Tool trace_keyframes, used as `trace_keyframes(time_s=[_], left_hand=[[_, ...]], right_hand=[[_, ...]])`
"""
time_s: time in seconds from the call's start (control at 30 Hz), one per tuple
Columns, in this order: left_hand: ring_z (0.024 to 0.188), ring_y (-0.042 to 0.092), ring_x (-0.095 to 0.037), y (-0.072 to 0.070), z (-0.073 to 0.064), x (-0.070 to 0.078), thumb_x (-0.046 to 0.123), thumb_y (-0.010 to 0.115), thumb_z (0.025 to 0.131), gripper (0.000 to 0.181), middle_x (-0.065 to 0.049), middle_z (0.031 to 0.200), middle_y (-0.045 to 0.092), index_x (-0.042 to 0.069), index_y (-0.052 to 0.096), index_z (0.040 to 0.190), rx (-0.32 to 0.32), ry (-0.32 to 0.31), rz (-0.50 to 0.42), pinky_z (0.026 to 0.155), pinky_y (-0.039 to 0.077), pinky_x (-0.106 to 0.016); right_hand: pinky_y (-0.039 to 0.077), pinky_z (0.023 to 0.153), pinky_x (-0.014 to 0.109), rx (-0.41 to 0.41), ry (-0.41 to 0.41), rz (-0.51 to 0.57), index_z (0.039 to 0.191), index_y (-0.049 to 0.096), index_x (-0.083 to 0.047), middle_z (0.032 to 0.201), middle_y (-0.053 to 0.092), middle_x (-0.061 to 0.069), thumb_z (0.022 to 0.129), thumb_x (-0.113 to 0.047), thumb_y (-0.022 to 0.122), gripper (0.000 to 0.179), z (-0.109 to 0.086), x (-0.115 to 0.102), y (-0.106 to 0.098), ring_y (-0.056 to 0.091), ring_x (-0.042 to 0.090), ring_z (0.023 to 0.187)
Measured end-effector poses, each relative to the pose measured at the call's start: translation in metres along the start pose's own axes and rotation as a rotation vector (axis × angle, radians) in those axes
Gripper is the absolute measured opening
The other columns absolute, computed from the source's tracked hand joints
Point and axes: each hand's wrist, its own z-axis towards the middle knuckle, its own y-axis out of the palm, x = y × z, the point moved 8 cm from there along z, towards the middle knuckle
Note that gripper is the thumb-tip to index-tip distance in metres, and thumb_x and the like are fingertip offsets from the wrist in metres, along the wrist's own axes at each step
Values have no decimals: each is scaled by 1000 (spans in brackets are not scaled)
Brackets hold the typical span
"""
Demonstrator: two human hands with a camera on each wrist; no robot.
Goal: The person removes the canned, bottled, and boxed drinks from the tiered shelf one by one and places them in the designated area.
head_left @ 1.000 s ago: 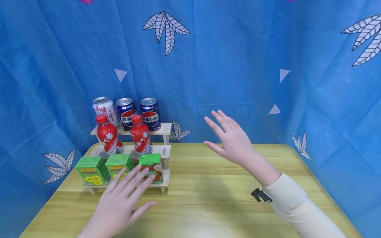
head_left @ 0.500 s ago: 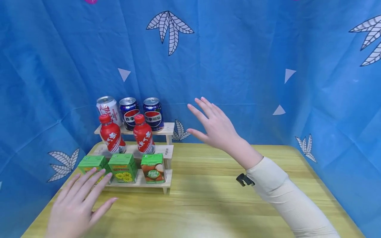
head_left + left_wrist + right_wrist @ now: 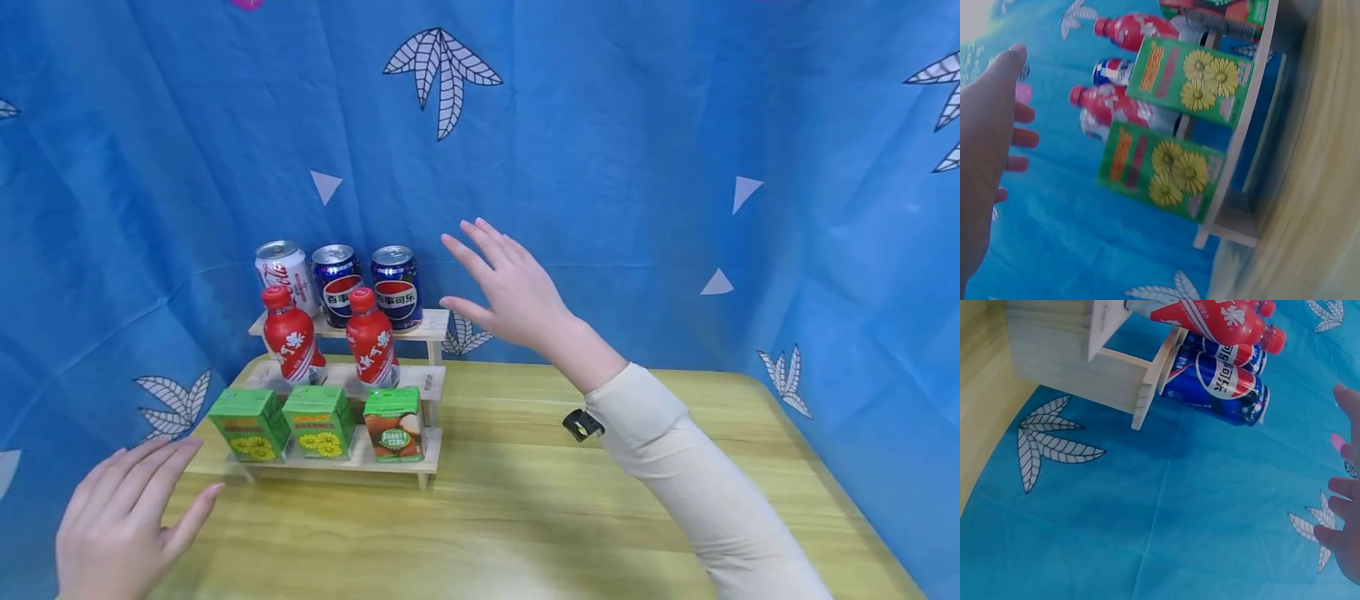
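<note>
My left hand (image 3: 123, 517) hovers at the lower left, fingers extended, holding nothing. Nearest to it is a green drink carton with yellow flowers (image 3: 252, 427). Beside that stand a matching carton (image 3: 321, 423) and a green-and-brown carton (image 3: 394, 427) on the bottom step. My right hand (image 3: 517, 292) is raised with straight fingers, right of a blue Pepsi can (image 3: 397, 287). Another Pepsi can (image 3: 337, 283) and a white cola can (image 3: 283, 271) share the top step. Two red bottles, a left one (image 3: 292, 337) and a right one (image 3: 372, 340), occupy the middle step.
The three-step wooden rack (image 3: 431, 379) stands on the left part of a wood-grain table (image 3: 525, 500). A blue patterned curtain (image 3: 600, 167) hangs behind the table and along both sides.
My left hand has moved left, away from in front of the cartons. My right hand has moved left and up toward the top step. The view has shifted slightly left.
</note>
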Motion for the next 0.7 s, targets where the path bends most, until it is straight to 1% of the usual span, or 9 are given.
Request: trace_keyframes(time_s=[0.03, 0.07, 0.2, 0.3, 0.33, 0.43, 0.53, 0.6, 0.7], left_hand=[[83, 62, -44, 2, -3, -4, 62, 45, 95, 73, -25, 89, 70, -6, 71, 100, 0, -9, 3, 101, 47, -43], [84, 62, -44, 4, -6, -7, 62, 45, 95, 73, -25, 90, 70, -6, 71, 101, -1, -20, 8, 94, 48, -48], [94, 60, -45, 14, -19, -21, 64, 42, 95, 74, -25, 99, 70, -2, 70, 110, -49, -99, 41, 96, 48, -51], [105, 56, -46, 24, -29, -30, 68, 36, 94, 78, -26, 109, 68, 1, 67, 118, -151, -167, 67, 92, 45, -58], [108, 55, -46, 27, -32, -32, 69, 35, 94, 79, -25, 112, 67, 2, 66, 120, -182, -182, 73, 88, 43, -61], [116, 51, -45, 34, -40, -38, 72, 32, 94, 79, -25, 121, 63, 9, 61, 131, -276, -237, 69, 94, 39, -64], [127, 45, -43, 42, -49, -45, 64, 42, 95, 67, -24, 131, 58, 16, 52, 142, -379, -296, 47, 107, 31, -65], [136, 37, -41, 49, -56, -50, 56, 50, 95, 63, -22, 138, 53, 21, 43, 148, -478, -337, 36, 114, 22, -66], [147, 21, -39, 60, -68, -56, 47, 56, 96, 67, -21, 148, 43, 22, 32, 153, -633, -393, 28, 116, 9, -70]], right_hand=[[24, 124, 46, -1, 3, 2, 154, 30, -21, 161, 29, 10, 94, -55, 54, 73, 2, 0, 0, 20, 27, 152], [23, 124, 46, -3, 5, 6, 154, 30, -21, 161, 29, 10, 94, -55, 54, 73, 5, -1, 1, 20, 27, 152], [22, 124, 45, -7, 8, 20, 154, 30, -22, 161, 28, 9, 96, -54, 52, 70, 13, -2, 4, 19, 26, 152], [22, 125, 45, -10, 3, 18, 154, 29, -23, 162, 28, 8, 96, -54, 51, 69, 20, -4, 8, 18, 25, 153], [22, 125, 45, -11, 2, 16, 154, 29, -24, 162, 28, 8, 96, -54, 50, 69, 23, -5, 9, 18, 25, 153], [22, 125, 45, -20, -2, 14, 154, 29, -24, 162, 28, 8, 96, -55, 50, 69, 30, -6, 13, 18, 25, 153], [22, 125, 45, -32, 1, 17, 154, 29, -24, 162, 27, 8, 96, -55, 50, 70, 37, -7, 17, 19, 26, 152], [21, 125, 45, -50, 12, 23, 155, 28, -25, 162, 26, 8, 95, -56, 50, 71, 41, -7, 21, 18, 26, 153], [20, 125, 46, -83, 30, 39, 155, 27, -25, 163, 24, 7, 95, -58, 50, 72, 46, -7, 27, 16, 25, 153]])
